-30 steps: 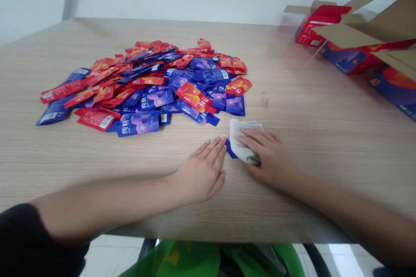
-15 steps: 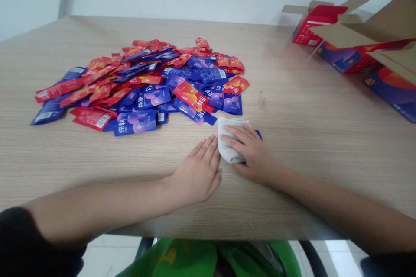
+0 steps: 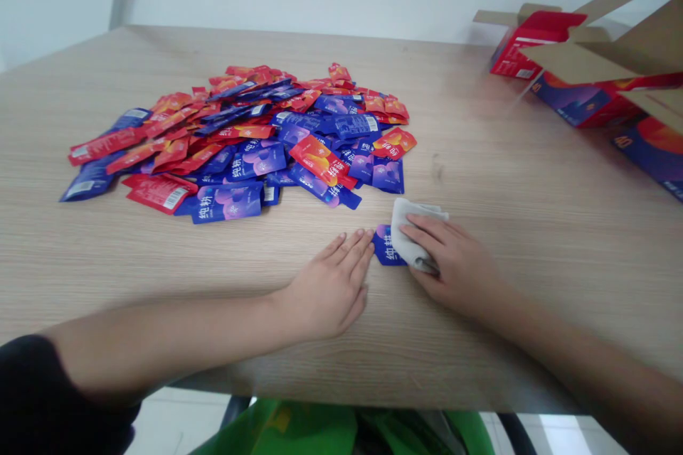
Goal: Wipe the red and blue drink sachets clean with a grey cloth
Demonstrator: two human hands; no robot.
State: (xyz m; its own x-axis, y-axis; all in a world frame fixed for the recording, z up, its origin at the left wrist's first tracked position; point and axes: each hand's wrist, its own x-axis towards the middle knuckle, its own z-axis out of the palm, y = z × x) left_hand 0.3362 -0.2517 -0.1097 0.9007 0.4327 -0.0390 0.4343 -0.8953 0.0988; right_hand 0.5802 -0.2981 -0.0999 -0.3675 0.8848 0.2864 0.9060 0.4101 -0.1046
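Right hand (image 3: 459, 270) presses cloth (image 3: 408, 227) on sachet (image 3: 385, 249) — open cartons (image 3: 565, 96), insides hidden

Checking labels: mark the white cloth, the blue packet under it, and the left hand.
white cloth (image 3: 415, 212): head view, bare folded top edge.
blue packet (image 3: 385, 249): head view, exposed printed end.
left hand (image 3: 331, 286): head view, back of the hand.
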